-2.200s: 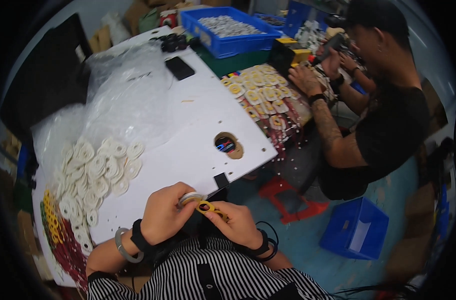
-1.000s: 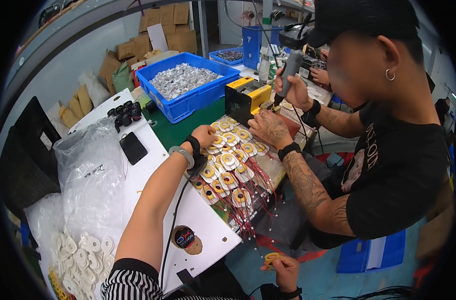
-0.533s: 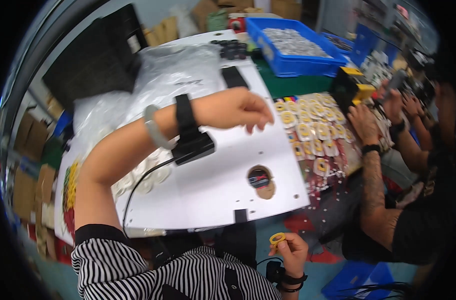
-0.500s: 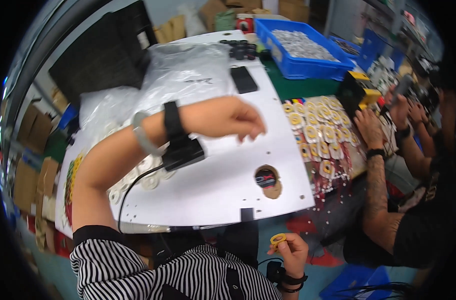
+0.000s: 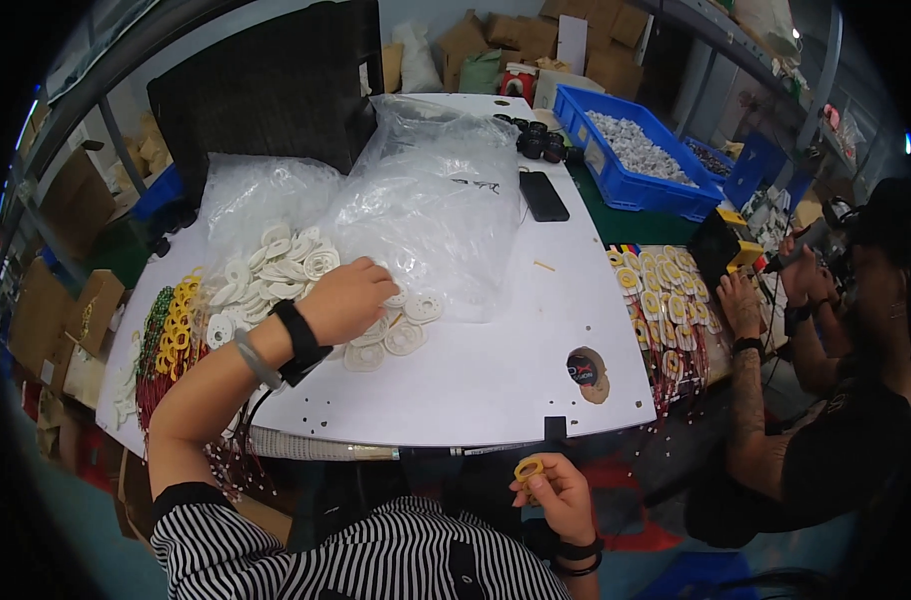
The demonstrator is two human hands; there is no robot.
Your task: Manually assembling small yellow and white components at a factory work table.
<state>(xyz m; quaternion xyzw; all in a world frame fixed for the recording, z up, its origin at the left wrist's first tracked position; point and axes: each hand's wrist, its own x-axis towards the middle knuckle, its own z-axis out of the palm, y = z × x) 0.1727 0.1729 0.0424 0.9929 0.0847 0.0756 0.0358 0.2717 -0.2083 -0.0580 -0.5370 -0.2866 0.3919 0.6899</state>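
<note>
My left hand point(image 5: 351, 300) is at the pile of white round plastic discs point(image 5: 286, 262), its fingers bent together and pointing down. The fingertips are hidden, so whatever they hold, if anything, does not show. More discs, some pale and translucent point(image 5: 406, 338), lie flat just beside that hand. Below the table's front edge, my right hand point(image 5: 566, 500) pinches a yellow ring point(image 5: 529, 468) between thumb and fingers.
Clear plastic bags point(image 5: 426, 220) lie behind the discs. Yellow rings with wires point(image 5: 181, 320) hang at the table's left. A black phone point(image 5: 544, 196) and a hole point(image 5: 591, 375) are on the right. Beyond are wired yellow-white pieces point(image 5: 666, 300), a blue bin point(image 5: 626, 150) and a co-worker's arm point(image 5: 746, 400).
My left hand has moved left and down from over the middle of the table to the white discs. My right hand still holds the yellow ring. The view has shifted.
</note>
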